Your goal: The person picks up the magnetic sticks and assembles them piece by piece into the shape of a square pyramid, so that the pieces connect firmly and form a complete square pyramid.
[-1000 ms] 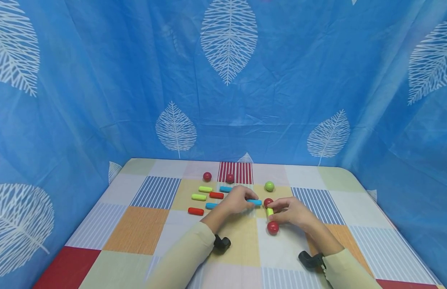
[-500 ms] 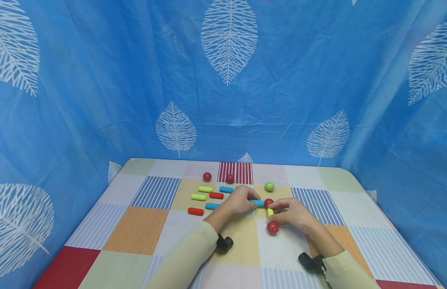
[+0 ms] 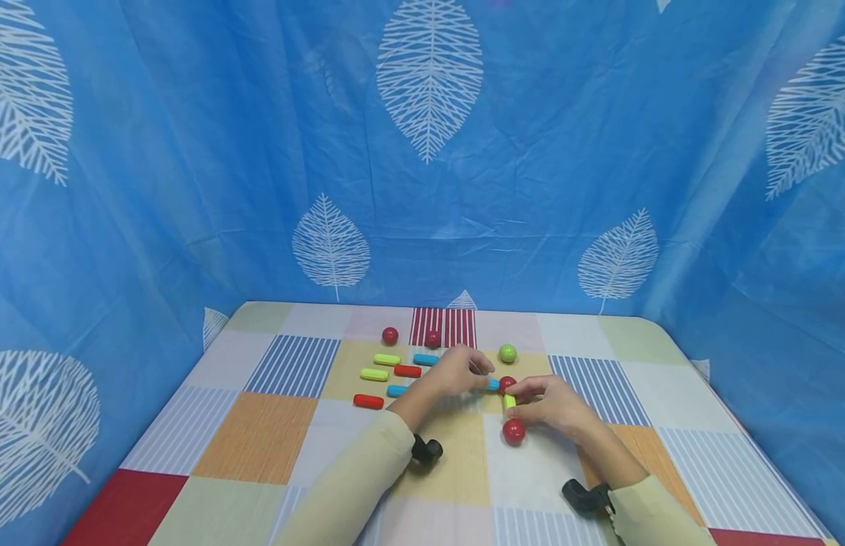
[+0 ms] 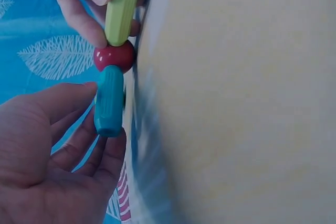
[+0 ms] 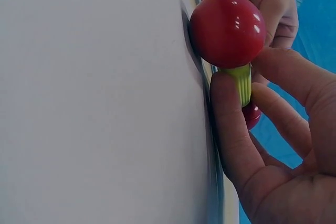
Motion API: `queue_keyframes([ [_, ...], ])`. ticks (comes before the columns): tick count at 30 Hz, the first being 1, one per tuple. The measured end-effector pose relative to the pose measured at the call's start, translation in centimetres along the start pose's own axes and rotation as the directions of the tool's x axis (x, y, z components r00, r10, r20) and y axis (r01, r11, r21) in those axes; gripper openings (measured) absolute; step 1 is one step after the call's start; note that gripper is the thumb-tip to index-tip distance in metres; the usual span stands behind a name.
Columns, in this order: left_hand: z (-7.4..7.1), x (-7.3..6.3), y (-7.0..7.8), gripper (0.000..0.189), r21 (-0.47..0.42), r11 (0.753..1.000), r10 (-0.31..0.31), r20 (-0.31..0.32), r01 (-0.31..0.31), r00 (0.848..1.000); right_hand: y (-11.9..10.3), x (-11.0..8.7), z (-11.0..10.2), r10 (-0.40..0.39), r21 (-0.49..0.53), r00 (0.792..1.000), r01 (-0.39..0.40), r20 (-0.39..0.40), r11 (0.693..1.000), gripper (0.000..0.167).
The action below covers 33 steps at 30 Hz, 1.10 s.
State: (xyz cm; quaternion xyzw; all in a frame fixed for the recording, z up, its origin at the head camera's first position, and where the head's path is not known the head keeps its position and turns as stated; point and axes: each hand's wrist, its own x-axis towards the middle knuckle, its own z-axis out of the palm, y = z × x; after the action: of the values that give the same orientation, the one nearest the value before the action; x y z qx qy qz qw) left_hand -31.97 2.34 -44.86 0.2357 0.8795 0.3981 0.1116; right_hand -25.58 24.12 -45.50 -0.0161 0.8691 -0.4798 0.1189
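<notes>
My right hand (image 3: 555,406) pinches a yellow-green toy rod (image 5: 243,85) between thumb and fingers. A red ball sits at each end of it: the near ball (image 5: 227,30) and the far ball (image 4: 114,56). From the left, a short blue rod (image 4: 109,100) meets the far ball end-on. My left hand (image 3: 458,370) has its thumb at the side of the blue rod and its fingers curled about its free end. In the head view the left thumb covers most of the blue rod.
Left of my hands lie more rods: red ones (image 3: 369,401), yellow-green ones (image 3: 374,374) and blue ones (image 3: 425,359). Two loose red balls (image 3: 390,336) and a green ball (image 3: 507,353) rest farther back. A blue leaf-print curtain (image 3: 422,227) rises behind the patchwork-covered table (image 3: 245,436).
My left hand has slid slightly right, bringing the blue rod up to the far red ball. Its fingers now spread a little more from the thumb. My right hand keeps its hold.
</notes>
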Motion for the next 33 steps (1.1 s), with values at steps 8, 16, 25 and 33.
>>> queue_keyframes([
  [8,0.2,2.0,0.9,0.025,0.034,0.999,0.028,-0.06,-0.026,0.998,-0.1,-0.1,0.0,0.026,0.007,1.0,-0.026,0.009,1.0,0.041],
  [16,0.3,4.1,1.5,0.036,0.069,0.997,-0.015,-0.055,0.019,0.998,-0.1,0.0,0.0,0.009,0.008,1.0,-0.009,0.016,1.0,0.04],
  [25,0.8,5.3,1.9,0.051,0.076,0.996,-0.059,0.029,0.056,0.998,-0.2,-0.1,-0.1,0.01,0.002,1.0,-0.01,0.015,1.0,0.039],
  [33,1.5,5.6,1.9,0.046,0.08,0.993,-0.087,0.02,0.085,0.996,0.0,0.3,-0.2,-0.009,0.019,1.0,0.009,0.025,1.0,0.039],
])
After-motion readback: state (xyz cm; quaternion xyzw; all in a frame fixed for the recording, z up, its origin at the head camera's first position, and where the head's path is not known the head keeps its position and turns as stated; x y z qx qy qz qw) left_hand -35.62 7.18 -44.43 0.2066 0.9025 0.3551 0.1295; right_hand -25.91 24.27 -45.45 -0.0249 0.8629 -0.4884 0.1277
